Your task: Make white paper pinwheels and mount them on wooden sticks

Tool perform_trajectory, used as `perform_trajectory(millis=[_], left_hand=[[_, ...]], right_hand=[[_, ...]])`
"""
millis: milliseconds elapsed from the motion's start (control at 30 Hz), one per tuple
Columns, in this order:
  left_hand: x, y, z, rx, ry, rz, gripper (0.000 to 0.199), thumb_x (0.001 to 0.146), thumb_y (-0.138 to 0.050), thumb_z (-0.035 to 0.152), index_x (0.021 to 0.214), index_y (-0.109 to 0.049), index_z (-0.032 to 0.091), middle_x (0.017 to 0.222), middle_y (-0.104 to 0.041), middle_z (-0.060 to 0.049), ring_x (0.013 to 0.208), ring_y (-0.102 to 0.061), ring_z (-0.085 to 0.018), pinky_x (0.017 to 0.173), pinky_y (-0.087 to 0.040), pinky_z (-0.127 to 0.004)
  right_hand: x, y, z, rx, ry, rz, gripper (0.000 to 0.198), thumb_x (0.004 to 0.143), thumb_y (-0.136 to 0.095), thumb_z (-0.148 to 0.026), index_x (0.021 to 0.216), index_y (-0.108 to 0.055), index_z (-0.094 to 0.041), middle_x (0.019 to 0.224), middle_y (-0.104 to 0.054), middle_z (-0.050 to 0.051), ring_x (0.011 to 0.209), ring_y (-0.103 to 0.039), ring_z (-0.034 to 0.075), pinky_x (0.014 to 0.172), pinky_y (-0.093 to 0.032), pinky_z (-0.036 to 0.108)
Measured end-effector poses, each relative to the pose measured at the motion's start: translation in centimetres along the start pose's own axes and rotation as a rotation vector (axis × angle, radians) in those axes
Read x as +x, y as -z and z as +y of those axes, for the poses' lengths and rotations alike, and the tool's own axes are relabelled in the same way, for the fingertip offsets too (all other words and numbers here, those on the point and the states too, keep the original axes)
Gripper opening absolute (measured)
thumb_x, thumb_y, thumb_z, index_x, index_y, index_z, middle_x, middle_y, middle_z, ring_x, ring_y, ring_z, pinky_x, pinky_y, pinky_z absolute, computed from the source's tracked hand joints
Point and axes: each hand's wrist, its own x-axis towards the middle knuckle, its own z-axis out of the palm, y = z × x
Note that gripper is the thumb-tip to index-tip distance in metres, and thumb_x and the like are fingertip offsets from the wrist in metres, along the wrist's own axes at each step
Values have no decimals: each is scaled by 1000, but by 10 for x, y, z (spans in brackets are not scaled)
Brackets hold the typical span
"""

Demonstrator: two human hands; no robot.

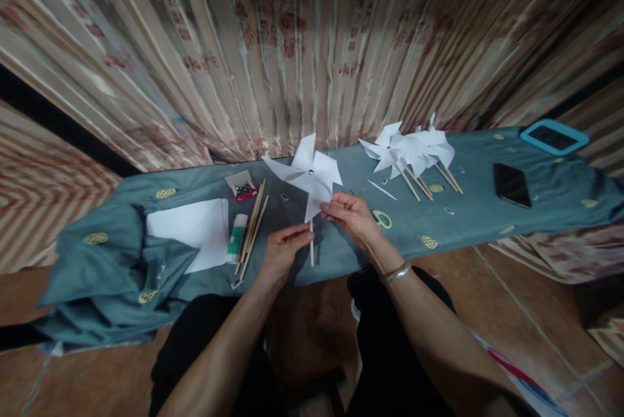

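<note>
The left hand [284, 249] pinches the slim pale wooden stick [312, 254] of a white folded-paper pinwheel [316, 171] between thumb and fingers. The right hand [351, 214] has thumb and fingertips pressed together on the pinwheel's nearest blade, at its right edge. The pinwheel is held upright over the middle of the long table covered in blue-green cloth [400, 225], a round silvery pin head [311, 172] at its centre.

The upper stick is hidden behind the paper, and each hand's curled fingers are partly out of sight. The right hand and wrist lie close to one pair of scissors with light-green handles [383, 219]; their blades cannot be made out. On the far right, more white paper pinwheels [409, 147] overlap, so their number is unclear; at least four sticks show.

To the left are one white-and-green glue tube [236, 238], a few loose wooden sticks [253, 225] too bunched to count surely, one small red-edged packet of dark metal pins [241, 186], and one stack of white paper [195, 228], partly covered by folded cloth. One black phone [511, 185] and one blue-framed tablet [554, 137] lie at right.
</note>
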Motion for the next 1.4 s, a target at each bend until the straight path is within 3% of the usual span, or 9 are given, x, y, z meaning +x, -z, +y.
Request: perform_trajectory(millis=[167, 433, 600, 700, 800, 933, 1067, 1400], left_hand=[[0, 1, 0, 15, -8, -13, 39, 41, -90, 34, 75, -78, 17, 75, -75, -5, 69, -64, -15, 80, -49, -31], [0, 1, 0, 27, -12, -11, 35, 43, -89, 30, 73, -78, 18, 72, -75, -5, 65, -63, -14, 76, -50, -29], [0, 2, 1, 11, 2, -5, 37, 42, -89, 31, 74, -78, 18, 73, -75, -5, 66, -63, -14, 75, -49, -28], [0, 3, 4, -8, 11, 13, 39, 38, -91, 32, 72, -78, 18, 72, -74, -5, 66, -62, -13, 74, -49, -27], [-1, 3, 6, -5, 25, 6, 40, 37, -91, 33, 72, -78, 18, 73, -75, -5, 67, -63, -13, 73, -48, -26], [-2, 3, 4, 8, 42, -19, 42, 35, -92, 35, 71, -78, 18, 71, -74, -5, 65, -62, -12, 71, -48, -26], [-3, 2, 2, 31, 56, -47, 43, 36, -92, 36, 72, -78, 18, 70, -74, -4, 64, -61, -12, 70, -48, -26], [-3, 3, 4, 37, 34, -32, 41, 38, -91, 34, 73, -78, 17, 72, -75, -6, 66, -63, -14, 74, -50, -29]], right_hand=[[1, -5, 3, -12, 16, -29, 38, 45, -89, -46, 61, -67, -19, 56, -66, -4, 55, -57, 9, 55, -41, 22], [1, -13, 6, -35, 52, -35, 38, 43, -91, -38, 52, -59, -19, 52, -63, -6, 50, -53, 8, 55, -41, 22], [-1, -8, 1, -121, 81, -28, 37, 47, -87, -47, 59, -66, -20, 54, -65, -3, 50, -54, 10, 54, -42, 24], [0, 10, -6, -189, 142, 74, 38, 57, -80, -55, 66, -70, -19, 56, -66, 0, 50, -54, 11, 52, -42, 25], [5, 32, -11, -176, 261, 269, 35, 60, -79, -53, 66, -69, -20, 58, -67, 1, 51, -54, 11, 54, -44, 25], [14, 50, -10, -163, 403, 448, 32, 58, -81, -45, 77, -71, -21, 75, -72, 2, 70, -62, 15, 70, -50, 30], [18, 52, -5, -158, 341, 386, 35, 57, -81, -43, 82, -72, -21, 79, -72, 3, 75, -63, 16, 76, -49, 33], [14, 45, -8, -102, 256, 340, 29, 53, -83, -35, 77, -73, -21, 63, -66, -2, 58, -53, 11, 62, -44, 28]])
